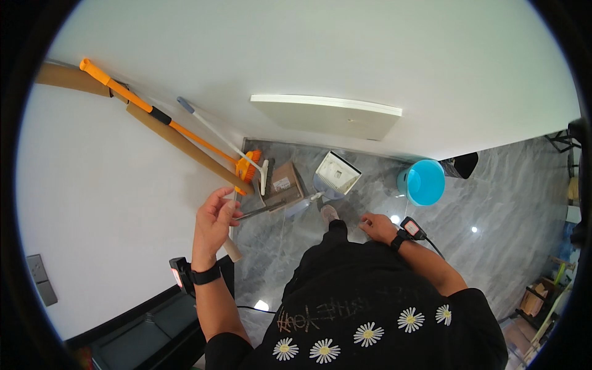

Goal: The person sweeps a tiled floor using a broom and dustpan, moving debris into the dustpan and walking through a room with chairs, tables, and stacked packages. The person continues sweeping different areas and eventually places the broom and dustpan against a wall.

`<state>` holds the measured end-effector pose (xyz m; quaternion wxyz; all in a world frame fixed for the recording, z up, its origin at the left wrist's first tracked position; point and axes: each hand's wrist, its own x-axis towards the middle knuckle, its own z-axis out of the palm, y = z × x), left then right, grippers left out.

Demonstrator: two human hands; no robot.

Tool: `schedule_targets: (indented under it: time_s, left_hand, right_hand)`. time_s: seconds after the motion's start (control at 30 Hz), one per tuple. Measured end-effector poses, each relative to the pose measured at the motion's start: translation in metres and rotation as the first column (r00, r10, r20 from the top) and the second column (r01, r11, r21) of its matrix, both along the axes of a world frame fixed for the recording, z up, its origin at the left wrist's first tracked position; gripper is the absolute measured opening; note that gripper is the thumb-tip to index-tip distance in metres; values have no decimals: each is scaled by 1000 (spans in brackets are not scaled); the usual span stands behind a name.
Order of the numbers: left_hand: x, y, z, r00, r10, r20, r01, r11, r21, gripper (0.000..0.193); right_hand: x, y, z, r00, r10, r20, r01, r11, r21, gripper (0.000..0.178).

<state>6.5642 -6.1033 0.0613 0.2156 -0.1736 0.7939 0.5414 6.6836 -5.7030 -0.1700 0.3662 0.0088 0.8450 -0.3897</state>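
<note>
My left hand (216, 223) is raised at the left wall corner, its fingers loosely bent and apart. The end of a dark rod (262, 210) meets its fingertips; contact is unclear. Behind the hand, the lower end of a beige tube (232, 250) shows. Over the floor, my right hand (378, 227) hangs with relaxed, partly bent fingers and nothing visible in them. A white and grey dustpan (338, 175) stands on the floor in front of me. Beside it is an opened cardboard box (286, 184), where a white-handled squeegee (264, 176) rests.
An orange broom (161, 117) and a long cardboard tube (179, 145) lean along the left wall. A flat white panel (327, 114) leans against the wall ahead. To the right stand a blue bucket (404, 184) and a black bin (462, 165). Black furniture (145, 333) sits lower left.
</note>
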Motion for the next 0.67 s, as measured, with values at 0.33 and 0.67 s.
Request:
schedule_targets:
  time_s: [0.33, 0.67]
  left_hand:
    - [137, 268, 9, 810, -582, 75, 583, 812, 5, 30]
    - [149, 534, -2, 426, -890, -164, 899, 436, -28, 33]
  right_hand:
    - [156, 227, 50, 973, -229, -29, 230, 970, 76, 37]
    - [290, 465, 49, 783, -610, -118, 615, 733, 293, 29]
